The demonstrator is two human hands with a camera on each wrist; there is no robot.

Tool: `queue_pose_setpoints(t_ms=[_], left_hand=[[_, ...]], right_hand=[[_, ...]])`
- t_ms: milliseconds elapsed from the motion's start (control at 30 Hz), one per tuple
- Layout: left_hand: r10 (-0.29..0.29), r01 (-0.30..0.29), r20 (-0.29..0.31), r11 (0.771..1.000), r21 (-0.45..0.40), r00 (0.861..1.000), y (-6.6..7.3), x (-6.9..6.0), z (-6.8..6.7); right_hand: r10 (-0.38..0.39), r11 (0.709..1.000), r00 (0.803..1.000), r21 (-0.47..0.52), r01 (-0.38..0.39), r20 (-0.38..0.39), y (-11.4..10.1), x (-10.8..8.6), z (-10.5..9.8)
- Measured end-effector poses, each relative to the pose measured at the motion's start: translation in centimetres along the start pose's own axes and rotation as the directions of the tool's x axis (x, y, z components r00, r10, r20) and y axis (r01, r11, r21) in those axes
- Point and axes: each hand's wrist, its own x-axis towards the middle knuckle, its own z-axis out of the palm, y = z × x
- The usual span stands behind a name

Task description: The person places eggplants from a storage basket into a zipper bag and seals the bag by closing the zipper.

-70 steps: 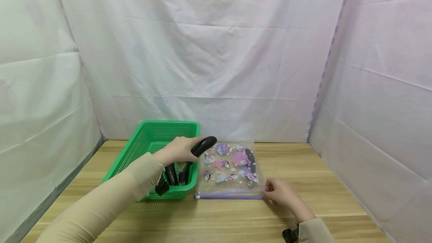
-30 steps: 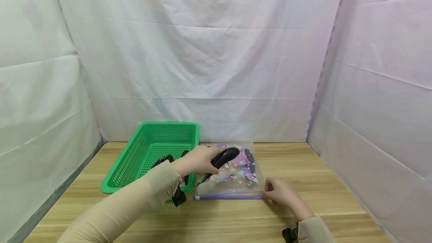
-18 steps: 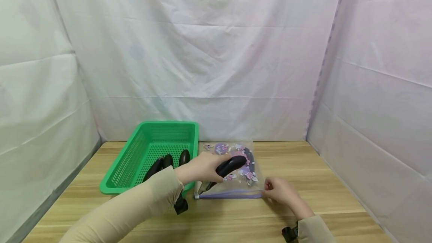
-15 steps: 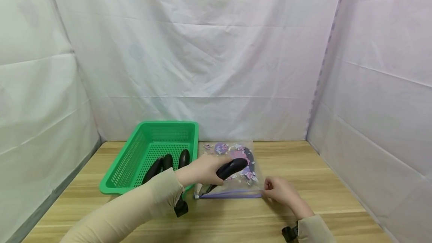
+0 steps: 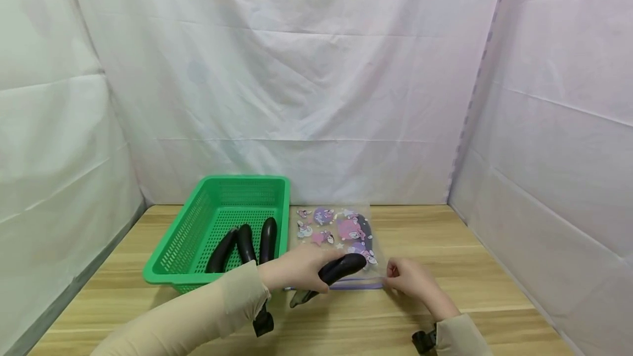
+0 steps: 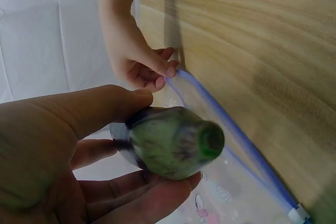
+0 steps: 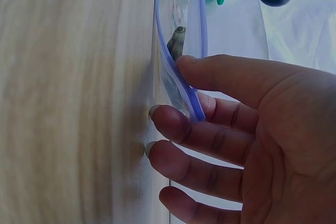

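Note:
My left hand [image 5: 299,269] grips a dark eggplant [image 5: 346,267] above the near edge of a clear zip bag [image 5: 323,238]. In the left wrist view the green stem end [image 6: 210,140] points toward the camera, thumb on one side and fingers on the other. My right hand [image 5: 414,283] pinches the bag's near right corner by its purple zip strip [image 7: 198,106]. The bag lies flat, printed with cartoon figures. In the right wrist view its mouth is parted, and another eggplant [image 7: 177,44] shows inside. A white slider [image 6: 298,213] sits at the strip's other end.
Left of the bag stands a green perforated basket [image 5: 215,278] holding three eggplants [image 5: 268,239], partly hidden by the left arm. The wooden table [image 5: 445,240] is bounded by white cloth [image 5: 306,87] behind and at both sides.
My left hand has carried the eggplant from over the basket's right side rightward, then down toward the near edge of the bag. My right hand has stayed at the bag's corner.

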Motion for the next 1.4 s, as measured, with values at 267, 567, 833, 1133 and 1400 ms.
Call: queue_pose_setpoints(t_ms=[267,567,833,1133,1400], left_hand=[[-0.036,0.042,0.08,0.996,-0.075,0.996,0.8,0.0,1.3],[-0.001,0.008,0.1,0.997,-0.079,0.995,1.1,0.2,2.7],[0.001,0.005,0.116,0.999,-0.051,0.993,1.4,0.7,3.5],[0.005,0.004,0.137,0.998,-0.068,0.991,1.4,0.9,4.0],[0.009,0.001,0.131,0.997,-0.074,0.991,1.2,0.9,4.1]], right_hand=[[0.011,1.0,1.0,-0.013,-0.011,-0.002,-0.1,-0.1,-0.1],[-0.027,0.998,1.0,-0.06,0.027,0.006,-0.1,0.3,0.0],[-0.044,0.993,0.999,-0.11,0.046,0.018,-0.1,0.5,0.1],[-0.047,0.994,0.999,-0.093,0.049,0.028,0.0,0.3,0.0],[-0.049,0.995,0.998,-0.09,0.052,0.033,-0.2,0.1,-0.2]])
